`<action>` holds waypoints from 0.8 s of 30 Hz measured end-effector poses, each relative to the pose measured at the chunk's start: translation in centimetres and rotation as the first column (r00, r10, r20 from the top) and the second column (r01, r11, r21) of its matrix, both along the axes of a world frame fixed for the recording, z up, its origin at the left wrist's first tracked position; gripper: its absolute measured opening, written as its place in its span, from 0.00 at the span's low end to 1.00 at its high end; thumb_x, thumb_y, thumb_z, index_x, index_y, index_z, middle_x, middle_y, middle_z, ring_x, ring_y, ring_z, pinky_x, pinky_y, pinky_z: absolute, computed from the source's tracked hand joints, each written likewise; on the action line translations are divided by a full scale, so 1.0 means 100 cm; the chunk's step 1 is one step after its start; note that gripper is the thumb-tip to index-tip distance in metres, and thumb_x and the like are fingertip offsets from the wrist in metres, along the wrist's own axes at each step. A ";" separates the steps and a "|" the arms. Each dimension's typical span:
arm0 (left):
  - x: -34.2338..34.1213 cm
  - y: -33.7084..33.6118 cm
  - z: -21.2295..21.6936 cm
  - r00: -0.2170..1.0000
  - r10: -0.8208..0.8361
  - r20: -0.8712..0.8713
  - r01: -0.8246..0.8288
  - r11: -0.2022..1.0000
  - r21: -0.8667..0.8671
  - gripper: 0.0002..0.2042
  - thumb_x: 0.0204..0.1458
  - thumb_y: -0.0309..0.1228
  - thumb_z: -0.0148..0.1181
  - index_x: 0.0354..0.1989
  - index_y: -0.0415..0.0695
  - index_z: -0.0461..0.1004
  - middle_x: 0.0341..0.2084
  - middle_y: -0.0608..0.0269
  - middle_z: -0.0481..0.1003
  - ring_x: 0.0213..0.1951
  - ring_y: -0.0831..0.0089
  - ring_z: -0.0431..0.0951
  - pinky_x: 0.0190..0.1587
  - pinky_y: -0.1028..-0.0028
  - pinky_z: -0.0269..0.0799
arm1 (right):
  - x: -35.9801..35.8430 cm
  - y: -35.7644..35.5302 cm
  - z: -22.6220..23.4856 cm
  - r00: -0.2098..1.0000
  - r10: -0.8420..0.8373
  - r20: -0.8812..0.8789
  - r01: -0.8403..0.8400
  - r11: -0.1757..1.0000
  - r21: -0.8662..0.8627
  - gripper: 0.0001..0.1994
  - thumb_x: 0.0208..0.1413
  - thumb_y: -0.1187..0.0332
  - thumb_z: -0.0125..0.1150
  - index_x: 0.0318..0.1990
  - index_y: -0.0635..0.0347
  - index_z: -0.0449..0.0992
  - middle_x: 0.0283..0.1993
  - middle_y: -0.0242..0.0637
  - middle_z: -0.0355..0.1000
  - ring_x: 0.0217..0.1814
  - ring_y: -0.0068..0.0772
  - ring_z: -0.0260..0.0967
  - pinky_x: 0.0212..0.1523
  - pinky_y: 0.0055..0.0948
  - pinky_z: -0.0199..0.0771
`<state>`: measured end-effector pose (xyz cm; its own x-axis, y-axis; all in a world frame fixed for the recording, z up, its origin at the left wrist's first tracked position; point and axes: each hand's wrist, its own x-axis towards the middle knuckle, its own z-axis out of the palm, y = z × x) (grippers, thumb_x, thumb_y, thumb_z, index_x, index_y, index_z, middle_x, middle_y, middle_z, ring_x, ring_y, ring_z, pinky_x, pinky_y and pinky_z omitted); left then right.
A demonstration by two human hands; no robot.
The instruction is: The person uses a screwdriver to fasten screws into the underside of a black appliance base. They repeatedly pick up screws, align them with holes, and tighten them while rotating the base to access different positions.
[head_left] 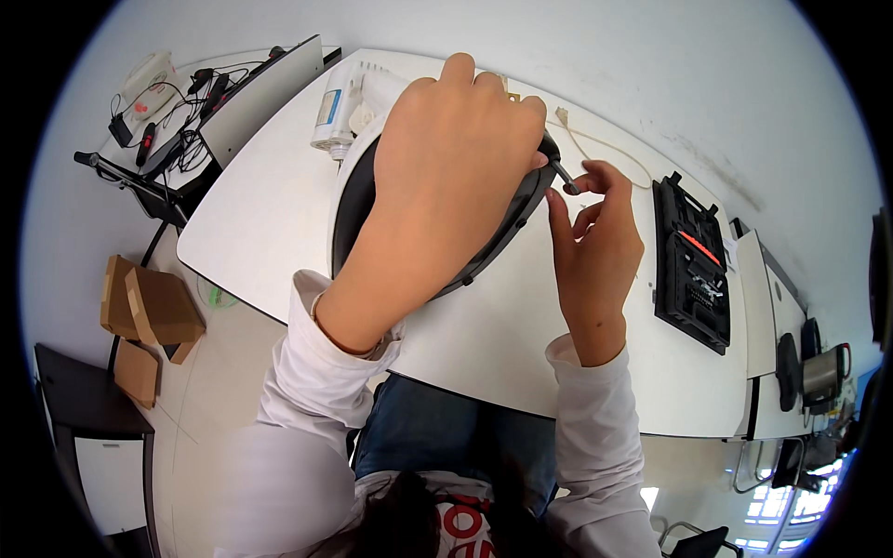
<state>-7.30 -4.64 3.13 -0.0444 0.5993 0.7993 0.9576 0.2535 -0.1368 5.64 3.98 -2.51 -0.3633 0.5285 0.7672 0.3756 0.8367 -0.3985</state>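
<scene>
Two bare hands, one curved shell, one short rod. Clock read from mid-view. Shell [502, 231] at 12, on the white table [484, 344]: one piece, rounded, black and smooth-looking, pale edge along its left side, two small dark knobs on its right rim. Left hand [456, 139] lies over it, back of the hand up, covering most of the middle; fingers curl out of sight at the far side, so can't tell how tight the grip is. Rod [564, 175], one, dark and metal-looking, slim, sticks out from the shell's upper right, between 1 and 2. Right hand [600, 246] between 2 and 3, thumb and fingers bent around the rod's free end; thumb and forefinger look parted, can't tell if they pinch it.

Around: one tool case [662, 279] at 3, open, black plastic, moulded slots, one red strip and several small metal bits inside. One white bottle [327, 116] at 11, cylinder, blue patch on it. One pale cable [609, 160] between 1 and 2, thin, looped, plug at one end. Brown cardboard boxes [167, 302] at 9, folded flaps, on the floor. One dark cabinet [88, 391] at 8, pale door. One metal pot [822, 375] between 3 and 4, rounded, shiny
</scene>
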 end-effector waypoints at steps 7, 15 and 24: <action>0.001 0.001 0.001 1.000 0.013 -0.027 -0.013 1.000 -0.004 0.12 0.38 0.40 0.69 0.30 0.48 0.78 0.20 0.66 0.72 0.30 0.68 0.73 0.26 0.70 0.68 | -0.004 0.014 -0.005 0.999 0.007 -0.044 0.002 0.977 0.213 0.08 0.57 0.69 0.62 0.36 0.61 0.68 0.28 0.33 0.71 0.18 0.32 0.66 0.19 0.24 0.64; 0.001 0.005 0.001 0.999 0.029 -0.040 -0.030 0.999 -0.036 0.13 0.38 0.39 0.69 0.30 0.48 0.79 0.20 0.66 0.73 0.30 0.67 0.73 0.26 0.70 0.69 | -0.009 0.013 -0.007 0.992 -0.118 0.050 0.104 0.970 0.219 0.14 0.60 0.64 0.59 0.28 0.58 0.61 0.19 0.32 0.65 0.14 0.34 0.60 0.15 0.27 0.58; -0.001 0.007 0.002 0.998 -0.016 -0.064 0.017 1.000 0.016 0.12 0.37 0.39 0.70 0.19 0.46 0.75 0.16 0.65 0.71 0.29 0.69 0.72 0.24 0.72 0.65 | -0.003 0.017 0.004 0.977 -0.151 0.152 0.115 0.968 0.225 0.15 0.59 0.61 0.60 0.29 0.58 0.62 0.19 0.33 0.65 0.14 0.35 0.60 0.14 0.28 0.57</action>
